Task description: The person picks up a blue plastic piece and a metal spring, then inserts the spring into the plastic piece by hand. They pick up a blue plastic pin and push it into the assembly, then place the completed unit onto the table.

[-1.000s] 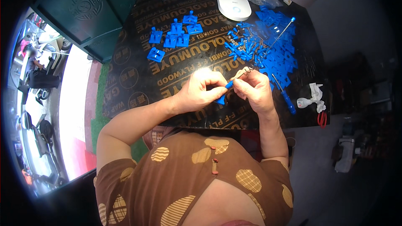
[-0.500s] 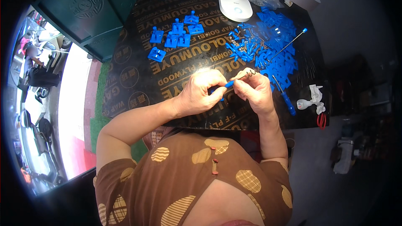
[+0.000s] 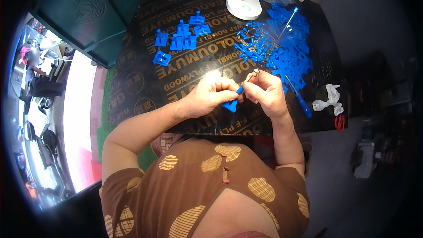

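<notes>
Near the table's front edge, my left hand (image 3: 205, 94) is closed on a small blue plastic piece (image 3: 231, 105), which has a flat plate and a narrow stem. The plate shows below my left fingers and the stem points up toward my right hand. My right hand (image 3: 269, 93) is closed too, its thumb and fingertips pinched at the stem's end. A thin, dark, curled wire-like strip (image 3: 255, 72) sticks out above the right fingers. What lies between those fingertips is hidden, and the two hands almost touch.
Loose blue plates (image 3: 293, 57) and small blue stems with metal pins (image 3: 251, 46) form a heap at right. A blue-handled screwdriver (image 3: 300, 101) lies beside it; a thin rod (image 3: 286, 25) crosses it. Upright blue pieces (image 3: 183, 28) stand left of a white lamp base (image 3: 243, 5).
My left hand has turned so that the blue plate shows more below it. The curled strip at my right hand has shifted left and shows fewer loops. The view has shifted slightly.
</notes>
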{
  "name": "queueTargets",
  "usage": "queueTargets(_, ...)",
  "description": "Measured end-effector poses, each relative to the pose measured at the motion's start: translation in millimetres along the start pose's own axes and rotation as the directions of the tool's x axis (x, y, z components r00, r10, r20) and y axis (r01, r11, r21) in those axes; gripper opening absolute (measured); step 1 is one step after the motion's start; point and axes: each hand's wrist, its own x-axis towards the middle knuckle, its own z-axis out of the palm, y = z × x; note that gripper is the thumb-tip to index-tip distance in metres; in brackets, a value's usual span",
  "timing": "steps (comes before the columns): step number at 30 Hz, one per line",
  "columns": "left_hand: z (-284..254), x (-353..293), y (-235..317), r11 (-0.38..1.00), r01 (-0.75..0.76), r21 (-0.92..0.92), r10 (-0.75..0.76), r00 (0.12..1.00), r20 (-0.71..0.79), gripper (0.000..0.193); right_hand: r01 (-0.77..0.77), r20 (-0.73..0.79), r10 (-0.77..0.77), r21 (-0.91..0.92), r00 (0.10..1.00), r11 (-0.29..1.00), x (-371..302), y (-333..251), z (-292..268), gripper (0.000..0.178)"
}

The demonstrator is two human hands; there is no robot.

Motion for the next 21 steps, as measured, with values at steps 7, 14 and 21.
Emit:
queueTargets(7, 0.5, 0.8, 1.3, 0.999, 0.035, -0.025, -0.035, 0.999, 0.023, 0.017, -0.003, -0.003, 0.003, -0.012, 1.0, 1.0, -0.2, 1.3, -0.5, 0.01)
queueTargets(14, -1.0, 1.8, 0.5, 0.987, 0.109, -0.117, -0.102, 0.993, 0.064, 0.02, -0.079, -0.02, 0.079, 0.0, 0.997, 0.997, 1.2, 4.1, -3.1, 0.014)
queueTargets(21, -2.6, 5.3, -4.8, 0.968, 0.102, -0.23, -0.072, 0.988, 0.135, 0.023, -0.085, 0.018, 0.084, 0.114, 0.996, 0.99, 0.8, 3.6, -2.4, 0.015)
